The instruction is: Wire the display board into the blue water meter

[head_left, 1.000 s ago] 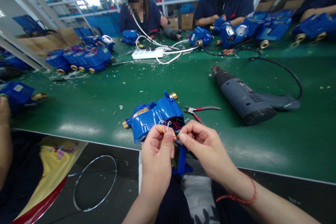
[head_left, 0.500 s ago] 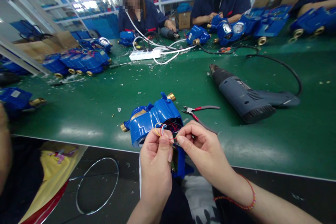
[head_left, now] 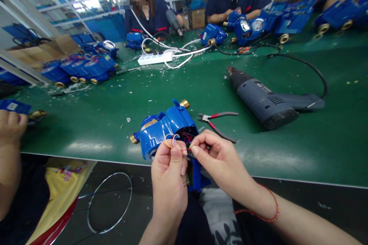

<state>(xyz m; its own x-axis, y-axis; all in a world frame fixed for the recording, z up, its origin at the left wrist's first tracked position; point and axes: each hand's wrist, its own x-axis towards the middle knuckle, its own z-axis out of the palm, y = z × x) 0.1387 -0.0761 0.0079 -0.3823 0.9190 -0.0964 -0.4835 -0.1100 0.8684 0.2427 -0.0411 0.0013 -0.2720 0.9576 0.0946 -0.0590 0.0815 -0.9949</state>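
Observation:
A blue water meter with brass ends lies at the table's near edge, its housing open towards me and thin wires coming out. In front of that opening, my left hand pinches a small bunch of wires, yellow, white and red among them. My right hand is closed on a red wire, thumb against forefinger, just right of the left fingertips. A short red stretch shows between the two hands. The wire ends are hidden by my fingers. Below the hands hangs a blue cover part, partly hidden.
Red-handled cutting pliers lie open right of the meter, with a grey heat gun beyond. A white power strip and several more meters stand farther back. Co-workers sit opposite; another person's hand is at left.
My hands keep their pinch on the wires, almost unmoved. Across the table, a co-worker has lifted a heat gun. At left, another person's hand has come onto a meter. The view has shifted slightly.

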